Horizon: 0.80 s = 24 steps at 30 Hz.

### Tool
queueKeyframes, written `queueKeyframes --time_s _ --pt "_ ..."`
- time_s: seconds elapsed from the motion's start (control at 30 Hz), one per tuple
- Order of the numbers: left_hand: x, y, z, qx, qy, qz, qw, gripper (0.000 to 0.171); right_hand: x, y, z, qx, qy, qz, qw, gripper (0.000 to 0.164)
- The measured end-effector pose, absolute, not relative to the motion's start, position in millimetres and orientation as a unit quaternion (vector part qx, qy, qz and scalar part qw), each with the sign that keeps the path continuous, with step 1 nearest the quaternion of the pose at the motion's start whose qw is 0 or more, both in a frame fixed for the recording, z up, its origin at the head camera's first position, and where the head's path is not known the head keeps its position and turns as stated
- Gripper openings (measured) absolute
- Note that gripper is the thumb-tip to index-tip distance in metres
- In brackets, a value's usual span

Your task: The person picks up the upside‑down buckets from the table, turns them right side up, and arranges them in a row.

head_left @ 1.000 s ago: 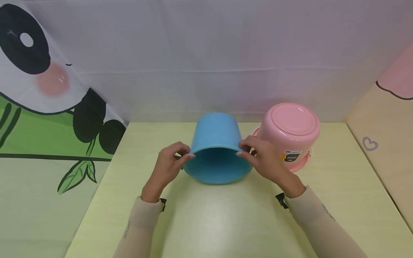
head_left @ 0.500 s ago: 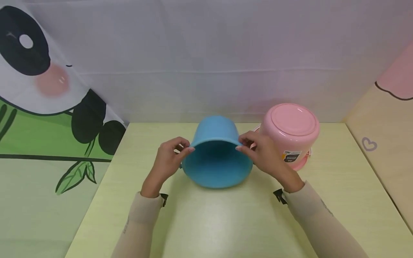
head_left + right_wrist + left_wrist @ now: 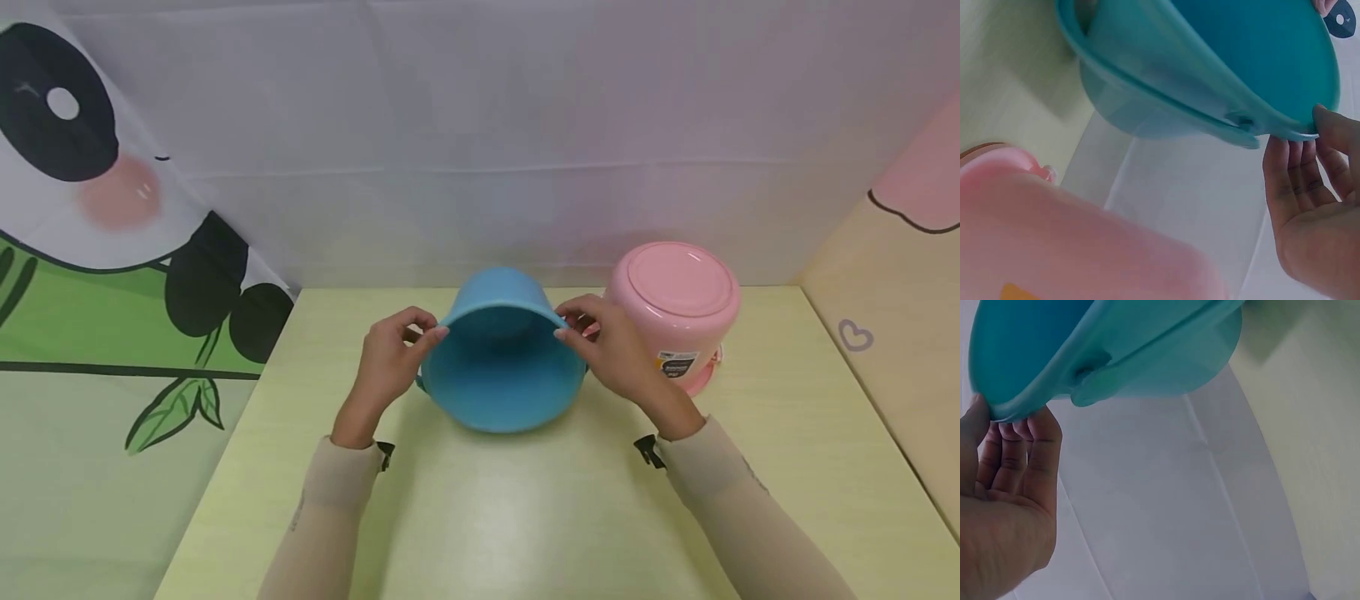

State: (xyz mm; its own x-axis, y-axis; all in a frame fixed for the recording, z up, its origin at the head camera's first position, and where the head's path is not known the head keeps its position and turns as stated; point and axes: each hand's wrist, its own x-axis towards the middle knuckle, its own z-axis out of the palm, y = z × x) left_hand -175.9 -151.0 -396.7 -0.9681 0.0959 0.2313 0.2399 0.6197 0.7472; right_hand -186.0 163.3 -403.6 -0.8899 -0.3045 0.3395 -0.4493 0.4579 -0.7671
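1 smooth blue bucket (image 3: 504, 358), tilted, darker interior (image 3: 510, 392) showing; left fingers (image 3: 411, 317), right fingers (image 3: 590, 306) clamped on rim (image 3: 501, 304).

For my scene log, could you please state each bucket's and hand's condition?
Round blue plastic bucket: tilted, mouth facing the person
Round pink plastic bucket: upside down, base uppermost
Left hand: pinching the blue bucket's rim
Right hand: pinching the same rim
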Motion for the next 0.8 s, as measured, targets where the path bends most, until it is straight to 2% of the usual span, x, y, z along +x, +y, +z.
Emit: queueKeyframes --time_s 0.47,0.8 --pt "-188 -150 -389 -0.069 -0.895 -0.43 0.1 0.018 -190 164 -404 0.205 -0.844 0.486 0.096 0.024" --pt "-193 -148 -381 -0.066 -0.887 -0.447 0.099 0.018 -195 164 -397 0.181 -0.839 0.506 0.088 0.025"
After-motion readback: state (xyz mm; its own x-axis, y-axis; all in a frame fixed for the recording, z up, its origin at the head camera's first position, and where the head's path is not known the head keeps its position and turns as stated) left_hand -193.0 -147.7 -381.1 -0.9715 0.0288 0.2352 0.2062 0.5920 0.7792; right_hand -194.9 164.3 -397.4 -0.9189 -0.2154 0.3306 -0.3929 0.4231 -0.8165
